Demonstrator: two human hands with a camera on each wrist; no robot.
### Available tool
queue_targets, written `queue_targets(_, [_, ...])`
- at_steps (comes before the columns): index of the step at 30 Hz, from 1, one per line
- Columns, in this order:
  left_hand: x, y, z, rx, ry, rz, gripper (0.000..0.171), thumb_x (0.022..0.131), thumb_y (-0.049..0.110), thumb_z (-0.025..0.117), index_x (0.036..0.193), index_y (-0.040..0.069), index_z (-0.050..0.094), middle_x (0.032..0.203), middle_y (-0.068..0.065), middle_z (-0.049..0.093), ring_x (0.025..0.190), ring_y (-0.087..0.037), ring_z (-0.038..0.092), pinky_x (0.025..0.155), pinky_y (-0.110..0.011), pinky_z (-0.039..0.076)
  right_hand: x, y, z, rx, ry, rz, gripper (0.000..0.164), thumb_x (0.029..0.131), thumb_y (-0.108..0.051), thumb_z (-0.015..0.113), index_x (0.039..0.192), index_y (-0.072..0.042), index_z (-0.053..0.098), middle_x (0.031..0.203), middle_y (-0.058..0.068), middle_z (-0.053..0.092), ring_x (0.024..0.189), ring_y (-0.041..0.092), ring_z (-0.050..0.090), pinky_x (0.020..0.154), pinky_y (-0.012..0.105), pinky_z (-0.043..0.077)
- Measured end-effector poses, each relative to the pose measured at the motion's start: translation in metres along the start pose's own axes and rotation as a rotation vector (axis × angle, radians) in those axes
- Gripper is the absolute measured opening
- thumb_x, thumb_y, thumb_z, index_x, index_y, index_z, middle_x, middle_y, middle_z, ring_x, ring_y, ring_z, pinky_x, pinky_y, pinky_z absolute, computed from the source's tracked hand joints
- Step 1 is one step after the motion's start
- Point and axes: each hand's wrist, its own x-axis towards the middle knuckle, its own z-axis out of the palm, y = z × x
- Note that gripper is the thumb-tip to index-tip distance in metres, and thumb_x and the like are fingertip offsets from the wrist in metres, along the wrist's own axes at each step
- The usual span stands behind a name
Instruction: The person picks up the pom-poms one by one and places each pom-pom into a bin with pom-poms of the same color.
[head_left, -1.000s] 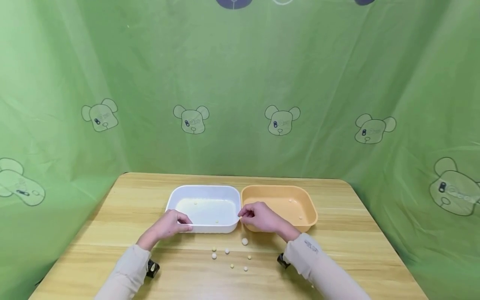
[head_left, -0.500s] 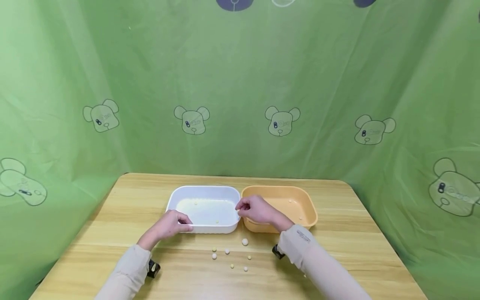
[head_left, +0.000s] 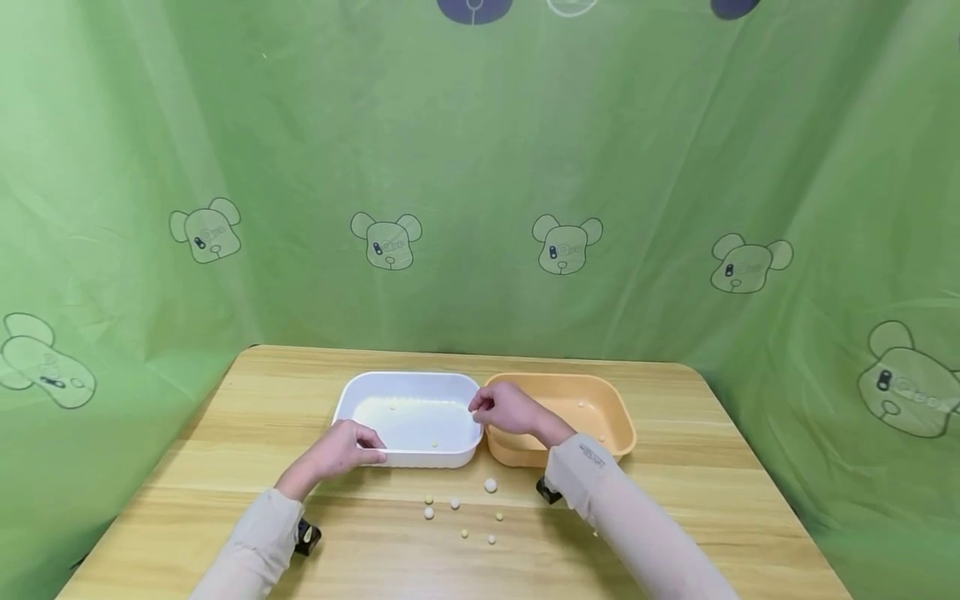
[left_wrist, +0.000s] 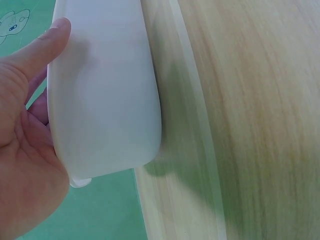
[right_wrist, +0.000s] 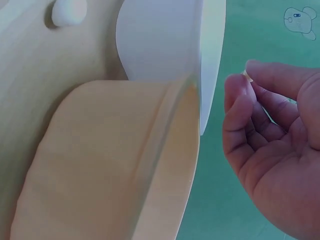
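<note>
Pinching a tiny pale piece w/ my R hand near the white tub, L hand gripping its near wall; I'd brace it, release low.

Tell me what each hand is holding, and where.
Left hand: the white tray, by its near rim. Right hand: a tiny pale piece, pinched; which part, too small to tell.
</note>
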Motion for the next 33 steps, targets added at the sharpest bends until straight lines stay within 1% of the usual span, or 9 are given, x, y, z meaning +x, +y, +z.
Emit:
queue_targets(7, [0.000, 0.003, -0.001, 0.009, 0.002, 0.017, 0.005, 0.082, 0.021, 0.074, 0.078, 0.017, 0.073, 0.073, 0.012, 0.067, 0.065, -0.006, 0.052, 0.059, -0.025, 0.042, 0.008, 0.003, 0.000, 0.001, -0.005, 0.056, 0.010, 0.085, -0.002, 0.065, 0.093, 0.003, 0.068, 0.076, 0.000, 0.062, 0.069, 0.011, 0.054, 0.065, 0.025, 0.048])
queue_targets(11, [0.001, 0.004, -0.002, 0.004, -0.002, 0.015, 0.005, 0.082, 0.020, 0.074, 0.078, 0.017, 0.073, 0.074, 0.011, 0.067, 0.065, -0.007, 0.052, 0.059, -0.025, 0.041, 0.010, 0.002, 0.000, -0.001, -0.006, 0.081, 0.010, 0.085, -0.002, 0.065, 0.092, 0.003, 0.068, 0.075, 0.000, 0.062, 0.068, 0.010, 0.056, 0.065, 0.024, 0.048])
queue_targets(17, [0.000, 0.004, -0.002, 0.008, -0.001, 0.003, 0.006, 0.082, 0.021, 0.074, 0.078, 0.016, 0.073, 0.074, 0.010, 0.067, 0.065, -0.008, 0.052, 0.058, -0.025, 0.042, 0.011, 0.003, 0.000, -0.004, -0.008, 0.081, 0.011, 0.084, -0.002, 0.065, 0.093, 0.004, 0.068, 0.076, 0.002, 0.063, 0.068, 0.010, 0.056, 0.065, 0.024, 0.048])
queue_targets(29, [-0.003, 0.006, -0.001, 0.002, 0.000, 0.013, 0.006, 0.082, 0.020, 0.073, 0.079, 0.015, 0.073, 0.073, 0.010, 0.067, 0.064, -0.007, 0.051, 0.058, -0.025, 0.041, 0.015, 0.003, -0.001, -0.013, -0.024, 0.103, 0.013, 0.085, -0.002, 0.063, 0.096, 0.003, 0.069, 0.078, 0.001, 0.064, 0.070, 0.011, 0.057, 0.066, 0.025, 0.049])
queue_targets(33, [-0.002, 0.006, -0.002, -0.008, 0.002, 0.006, 0.006, 0.083, 0.020, 0.073, 0.079, 0.015, 0.073, 0.073, 0.010, 0.067, 0.064, -0.007, 0.051, 0.057, -0.024, 0.041, 0.019, 0.004, -0.003, 0.003, -0.032, 0.098, 0.015, 0.085, -0.001, 0.063, 0.098, 0.004, 0.068, 0.078, 0.001, 0.063, 0.070, 0.014, 0.059, 0.065, 0.026, 0.049])
